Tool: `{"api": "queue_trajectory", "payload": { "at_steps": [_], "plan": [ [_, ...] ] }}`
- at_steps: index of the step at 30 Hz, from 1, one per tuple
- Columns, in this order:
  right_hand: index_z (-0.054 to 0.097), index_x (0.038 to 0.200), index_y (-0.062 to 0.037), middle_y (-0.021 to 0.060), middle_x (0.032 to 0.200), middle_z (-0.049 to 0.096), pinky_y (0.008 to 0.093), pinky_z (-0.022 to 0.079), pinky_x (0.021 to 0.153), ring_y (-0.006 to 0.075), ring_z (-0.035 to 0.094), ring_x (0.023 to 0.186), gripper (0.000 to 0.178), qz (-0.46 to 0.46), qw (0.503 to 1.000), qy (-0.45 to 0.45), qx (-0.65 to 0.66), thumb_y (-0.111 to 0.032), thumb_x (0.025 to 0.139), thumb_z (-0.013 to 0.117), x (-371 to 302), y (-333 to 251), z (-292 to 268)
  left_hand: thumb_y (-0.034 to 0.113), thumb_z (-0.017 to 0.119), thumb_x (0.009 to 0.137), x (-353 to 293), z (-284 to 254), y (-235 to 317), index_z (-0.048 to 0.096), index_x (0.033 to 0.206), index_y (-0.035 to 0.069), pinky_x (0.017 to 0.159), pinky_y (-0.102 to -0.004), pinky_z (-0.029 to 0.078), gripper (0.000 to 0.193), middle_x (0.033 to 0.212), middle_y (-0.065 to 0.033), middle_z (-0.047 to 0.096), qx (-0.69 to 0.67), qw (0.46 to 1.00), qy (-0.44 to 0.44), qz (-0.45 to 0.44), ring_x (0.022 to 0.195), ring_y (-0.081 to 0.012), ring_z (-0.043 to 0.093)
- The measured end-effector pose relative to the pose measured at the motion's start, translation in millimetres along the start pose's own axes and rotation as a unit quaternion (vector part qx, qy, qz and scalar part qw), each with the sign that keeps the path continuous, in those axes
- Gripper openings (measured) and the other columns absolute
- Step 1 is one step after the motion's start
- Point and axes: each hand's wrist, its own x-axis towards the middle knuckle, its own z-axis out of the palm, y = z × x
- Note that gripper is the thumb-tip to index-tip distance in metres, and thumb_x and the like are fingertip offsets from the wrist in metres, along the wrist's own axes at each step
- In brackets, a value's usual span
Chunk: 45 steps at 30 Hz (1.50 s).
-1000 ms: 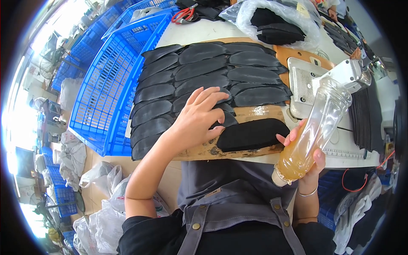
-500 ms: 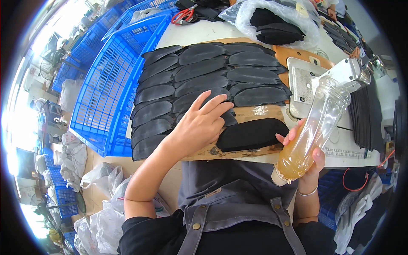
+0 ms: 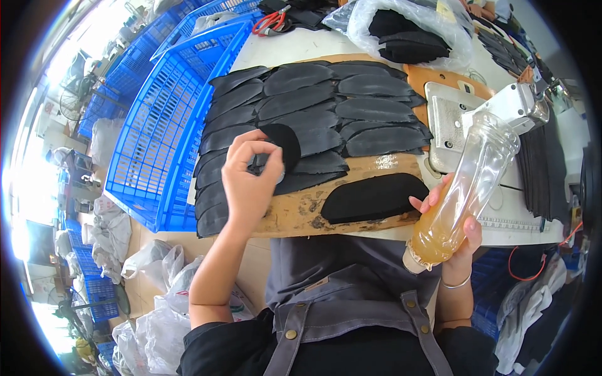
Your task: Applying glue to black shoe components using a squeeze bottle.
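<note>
My left hand point(image 3: 248, 182) is raised over the left part of the board, thumb and fingers pinching a curved black piece point(image 3: 286, 144) that stands tilted above the rows. Under and beyond it, overlapping dark leaf-shaped pieces point(image 3: 300, 100) lie in three columns on a brown board point(image 3: 291, 219). One matte black piece point(image 3: 375, 197) rests alone near the board's front edge. My right hand point(image 3: 464, 247) is wrapped round a clear plastic bottle point(image 3: 461, 194), part filled with amber liquid. The bottle slants, its pale capped end pointing down toward my apron.
Blue plastic baskets point(image 3: 166, 125) stand left of the board. A white machine point(image 3: 501, 109) is at the right. Behind are a plastic bag point(image 3: 461, 47) with black pieces and red-handled scissors point(image 3: 271, 22). Part of another person point(image 3: 481, 11) shows at the far right.
My left hand has moved left from the front middle of the rows and lifted a black piece, baring more board. The right hand and bottle have barely moved.
</note>
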Motion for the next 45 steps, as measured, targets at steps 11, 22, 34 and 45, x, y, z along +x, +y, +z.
{"api": "queue_trajectory", "payload": {
  "at_steps": [11, 22, 34, 45],
  "plan": [
    [0.039, 0.128, -0.0037, 0.0151, 0.098, 0.053, 0.0467, 0.039, 0.098, 0.0258, 0.057, 0.092, 0.073, 0.005, 1.0, -0.017, 0.02, -0.041, 0.07, 0.063, -0.8, 1.8, -2.6, 0.009, 0.069, 0.066, -23.7, 22.5, 16.7, 0.064, 0.073, 0.008, 0.088, -0.0373, 0.036, 0.008, 0.104, -0.0023, 0.058, 0.177, 0.957, -0.146, 0.175, 0.099, -0.0232, 0.051],
    [0.039, 0.127, -0.0035, 0.0147, 0.097, 0.053, 0.0471, 0.039, 0.098, 0.0254, 0.056, 0.091, 0.073, 0.005, 1.0, -0.008, 0.023, -0.042, 0.07, 0.063, -1.8, 2.6, -3.2, 0.01, 0.072, 0.064, -29.5, 24.6, 18.6, 0.062, 0.069, 0.01, 0.082, -0.0353, 0.035, 0.011, 0.095, -0.0014, 0.06, 0.195, 0.954, -0.078, 0.213, 0.088, -0.0218, 0.053],
    [0.036, 0.125, -0.0005, 0.0129, 0.092, 0.05, 0.0456, 0.045, 0.094, 0.0218, 0.057, 0.086, 0.073, -0.011, 1.0, 0.006, -0.008, -0.045, 0.073, 0.062, -0.4, 0.6, 3.5, 0.008, 0.07, 0.078, 13.8, -36.0, 18.1, 0.063, 0.077, 0.001, 0.059, -0.0193, 0.035, 0.01, 0.076, 0.0012, 0.056, -0.069, 0.977, 0.19, -0.066, 0.065, -0.0041, 0.043],
    [0.038, 0.126, -0.0023, 0.0152, 0.095, 0.053, 0.0462, 0.04, 0.097, 0.0252, 0.057, 0.089, 0.074, -0.002, 1.0, 0.007, 0.017, -0.043, 0.069, 0.064, -1.7, 2.3, -1.5, 0.009, 0.073, 0.068, -21.0, 8.0, 25.1, 0.065, 0.071, 0.01, 0.07, -0.0289, 0.034, 0.008, 0.072, 0.0003, 0.059, 0.162, 0.98, 0.069, 0.097, 0.068, -0.0145, 0.053]
  ]
}}
